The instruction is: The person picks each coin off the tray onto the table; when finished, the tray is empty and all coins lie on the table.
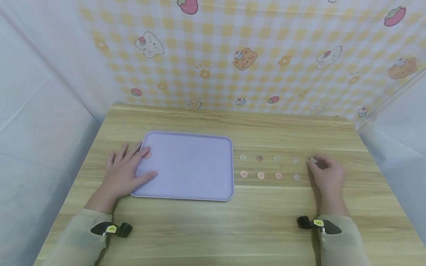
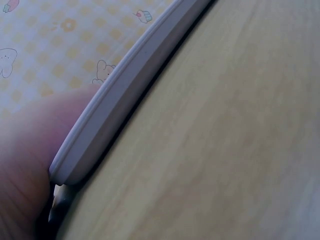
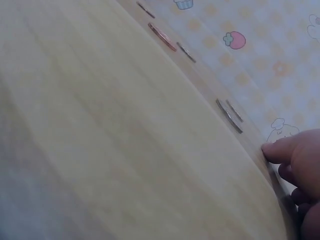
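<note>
My left hand (image 1: 123,173) lies spread over the left rim of a lilac tray (image 1: 189,166), thumb and index finger reaching inside. A copper-coloured coin (image 1: 147,155) lies in the tray right by the index fingertip. At the right end of the upper coin row, my right hand (image 1: 327,175) pinches a silver-coloured coin (image 1: 313,160) between thumb and index finger, close to the tabletop. In the right wrist view, the thumb and curled fingers (image 3: 300,155) show at the right edge, and the coin there is hidden.
Between tray and right hand, several coins lie flat in two rows on the wooden table (image 1: 213,229), among them a silver one (image 1: 294,160) and a copper one (image 1: 277,176). Behind the table hangs a yellow checked cloth (image 1: 219,55).
</note>
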The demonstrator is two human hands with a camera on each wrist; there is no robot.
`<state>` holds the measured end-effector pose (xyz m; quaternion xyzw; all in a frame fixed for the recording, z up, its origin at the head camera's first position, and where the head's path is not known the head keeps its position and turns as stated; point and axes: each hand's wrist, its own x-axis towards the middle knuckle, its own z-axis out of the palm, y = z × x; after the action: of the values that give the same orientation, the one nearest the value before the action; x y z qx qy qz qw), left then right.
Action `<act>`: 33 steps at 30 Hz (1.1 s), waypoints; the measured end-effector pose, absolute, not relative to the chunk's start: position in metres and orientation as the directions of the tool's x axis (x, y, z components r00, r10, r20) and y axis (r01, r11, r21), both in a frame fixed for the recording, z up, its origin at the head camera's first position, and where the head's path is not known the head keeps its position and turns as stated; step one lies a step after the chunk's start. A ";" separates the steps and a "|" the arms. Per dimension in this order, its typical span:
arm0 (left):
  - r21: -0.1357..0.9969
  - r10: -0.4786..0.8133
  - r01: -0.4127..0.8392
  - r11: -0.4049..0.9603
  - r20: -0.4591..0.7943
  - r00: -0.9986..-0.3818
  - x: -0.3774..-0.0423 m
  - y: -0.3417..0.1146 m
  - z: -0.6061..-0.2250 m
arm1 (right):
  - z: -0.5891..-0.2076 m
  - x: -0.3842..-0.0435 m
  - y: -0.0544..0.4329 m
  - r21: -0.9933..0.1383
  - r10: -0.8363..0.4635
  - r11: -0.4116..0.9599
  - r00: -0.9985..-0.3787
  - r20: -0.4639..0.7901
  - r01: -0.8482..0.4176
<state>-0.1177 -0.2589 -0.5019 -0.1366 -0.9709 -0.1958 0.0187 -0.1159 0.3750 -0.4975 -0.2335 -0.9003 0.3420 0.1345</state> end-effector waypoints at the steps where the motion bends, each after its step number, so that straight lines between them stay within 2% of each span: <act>1: 0.375 0.258 0.273 0.886 0.091 -0.962 -0.118 -0.259 -0.502 | -0.497 -0.116 0.375 -0.674 0.508 0.664 -0.857 0.087 0.325; 10: 0.376 0.259 0.276 0.885 0.094 -0.961 -0.117 -0.257 -0.501 | -0.499 -0.116 0.373 -0.652 0.433 0.722 -0.886 0.165 0.231; 15: 0.380 0.259 0.273 0.884 0.091 -0.962 -0.117 -0.257 -0.501 | -0.500 -0.115 0.374 -0.614 0.398 0.755 -0.905 0.151 0.230; 20: 0.379 0.259 0.273 0.884 0.088 -0.962 -0.117 -0.258 -0.503 | -0.499 -0.115 0.373 -0.602 0.405 0.758 -0.905 0.131 0.252; 33: 0.383 0.261 0.282 0.880 0.106 -0.959 -0.118 -0.260 -0.505 | -0.502 -0.115 0.371 -0.633 0.432 0.738 -0.884 0.179 0.233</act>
<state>-0.1176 -0.2599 -0.5050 -0.1402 -0.9691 -0.2011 0.0258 -0.1152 0.3714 -0.5023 -0.1810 -0.9186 0.3132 0.1589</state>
